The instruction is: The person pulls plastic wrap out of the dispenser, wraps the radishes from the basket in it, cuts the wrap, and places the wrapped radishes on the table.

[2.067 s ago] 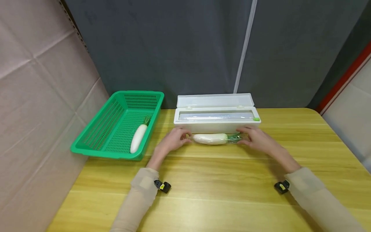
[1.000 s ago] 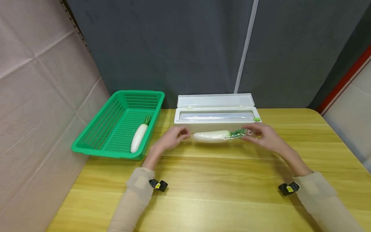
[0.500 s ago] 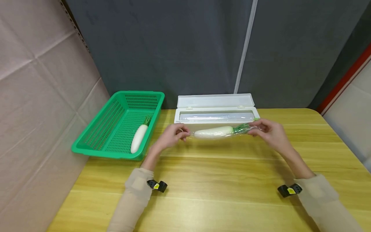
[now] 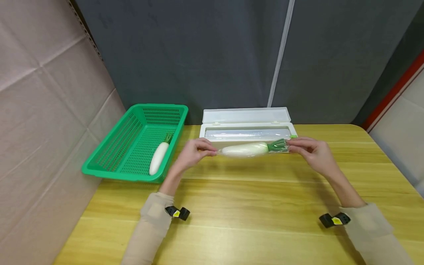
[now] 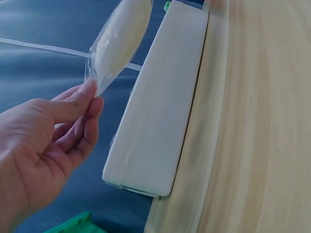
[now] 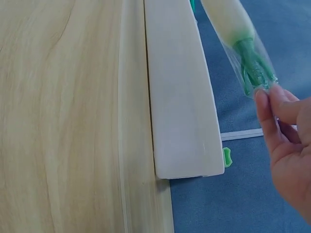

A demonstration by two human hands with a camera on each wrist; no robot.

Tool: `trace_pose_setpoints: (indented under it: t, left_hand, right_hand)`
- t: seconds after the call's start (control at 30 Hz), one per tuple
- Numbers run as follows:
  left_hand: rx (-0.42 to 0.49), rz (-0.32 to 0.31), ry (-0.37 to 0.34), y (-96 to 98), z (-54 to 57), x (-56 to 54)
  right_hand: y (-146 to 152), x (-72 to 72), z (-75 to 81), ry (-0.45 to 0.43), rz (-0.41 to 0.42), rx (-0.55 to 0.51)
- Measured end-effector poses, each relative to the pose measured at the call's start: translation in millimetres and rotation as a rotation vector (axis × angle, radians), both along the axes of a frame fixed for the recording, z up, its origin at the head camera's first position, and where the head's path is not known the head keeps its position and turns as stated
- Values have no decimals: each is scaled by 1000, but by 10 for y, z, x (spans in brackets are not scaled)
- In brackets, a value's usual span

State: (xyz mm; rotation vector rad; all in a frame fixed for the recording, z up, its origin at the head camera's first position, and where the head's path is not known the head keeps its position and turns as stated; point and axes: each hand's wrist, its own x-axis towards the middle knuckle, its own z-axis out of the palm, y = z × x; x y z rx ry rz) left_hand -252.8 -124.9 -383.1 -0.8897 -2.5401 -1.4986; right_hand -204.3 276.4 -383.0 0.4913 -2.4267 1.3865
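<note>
A white radish (image 4: 246, 150) with green stalks is wrapped in clear plastic film and held up off the table, level between both hands. My left hand (image 4: 195, 152) pinches the twisted film at the root tip between thumb and fingers. At the leafy end, my right hand (image 4: 313, 152) pinches the film just past the stalks (image 6: 252, 65). Behind the radish stands a white cling film box (image 4: 246, 133), its lid raised and the roll showing inside. The radish overlaps the front of the box in the head view.
A green plastic basket (image 4: 114, 176) sits on the left, holding one unwrapped radish (image 4: 159, 157). A green slider (image 6: 227, 158) is fixed at the box's right end. Grey cloth (image 4: 198, 55) hangs behind the wooden table (image 4: 245, 221).
The wrapped radish has been lifted from the table in front of the box. My right hand has moved right and up, and the film at both ends is drawn out more.
</note>
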Motion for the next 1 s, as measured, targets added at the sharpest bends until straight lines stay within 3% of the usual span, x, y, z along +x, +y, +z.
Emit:
trace_pose_setpoints:
  t: [0.17, 0.33, 0.47, 0.67, 0.8, 1.0]
  left_hand:
    - [2, 69, 12, 25, 49, 34]
    - [5, 107, 3, 37, 89, 60]
    - [10, 112, -38, 32, 99, 78]
    - [-2, 116, -46, 38, 102, 92]
    - [-14, 103, -55, 46, 83, 75]
    - [-22, 63, -76, 35, 69, 57]
  right_hand:
    - [-15, 10, 29, -63, -83, -4]
    - [-34, 15, 53, -48, -134, -24]
    - [-45, 19, 49, -15, -152, -31]
    - [-91, 7, 16, 89, -215, 71]
    - [-136, -8, 2, 122, -185, 64]
    - [-192, -15, 24, 100, -103, -43]
